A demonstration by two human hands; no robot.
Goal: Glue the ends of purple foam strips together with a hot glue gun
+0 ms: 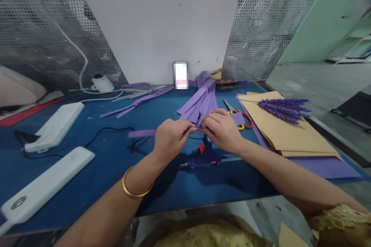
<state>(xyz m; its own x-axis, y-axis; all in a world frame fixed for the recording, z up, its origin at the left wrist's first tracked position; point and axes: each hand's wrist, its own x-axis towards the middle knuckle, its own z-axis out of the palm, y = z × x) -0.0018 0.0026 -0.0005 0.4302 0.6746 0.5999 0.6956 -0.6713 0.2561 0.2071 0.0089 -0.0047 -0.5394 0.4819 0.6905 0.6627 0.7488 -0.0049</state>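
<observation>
My left hand (173, 134) and my right hand (222, 128) meet over the middle of the blue table, both closed in a pinch. Between their fingertips is a purple paper strip (142, 134), its left end sticking out past my left hand. Another purple end shows beyond my right hand; I cannot tell whether it is the same strip. Just below the hands lies a blue glue gun (204, 160) on its side, nozzle to the left. Scissors (247, 119) with red and yellow handles lie beside my right hand. Behind the hands fans a bundle of purple strips (203, 98).
At right, yellow-brown paper sheets (292, 133) carry a purple lavender sprig (285, 109), with purple sheets underneath. White power strips (49, 183) and cords occupy the left side. A phone (181, 75) leans on the white board (162, 34) at the back. Cut strips (139, 102) lie behind left.
</observation>
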